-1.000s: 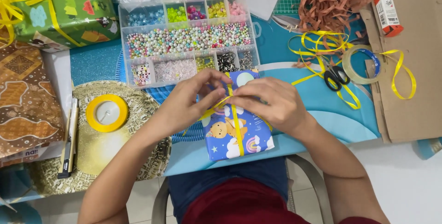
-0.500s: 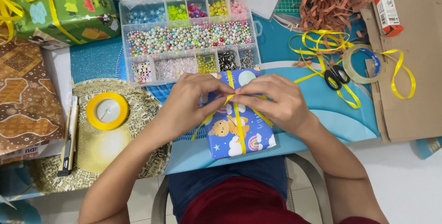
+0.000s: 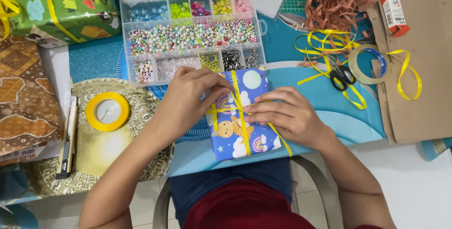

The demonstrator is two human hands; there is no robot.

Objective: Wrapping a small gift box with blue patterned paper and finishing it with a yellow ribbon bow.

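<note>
Yellow ribbon (image 3: 241, 116) had gone from a pinch above the blue wrapped box (image 3: 242, 113) to lying flat across it. The left hand (image 3: 188, 99) and right hand (image 3: 287, 116), close together a moment earlier, had drawn slightly apart, each pressing down on the ribbon's crossing. That box sat at the table's near edge (image 3: 197, 160), just in front of the clear bead organiser (image 3: 190, 36). The crossing looked snugger, though no bow showed yet.

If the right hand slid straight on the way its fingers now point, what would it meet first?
The right hand points left across the blue gift box; it would probably first meet the left hand at the yellow ribbon crossing.
</note>
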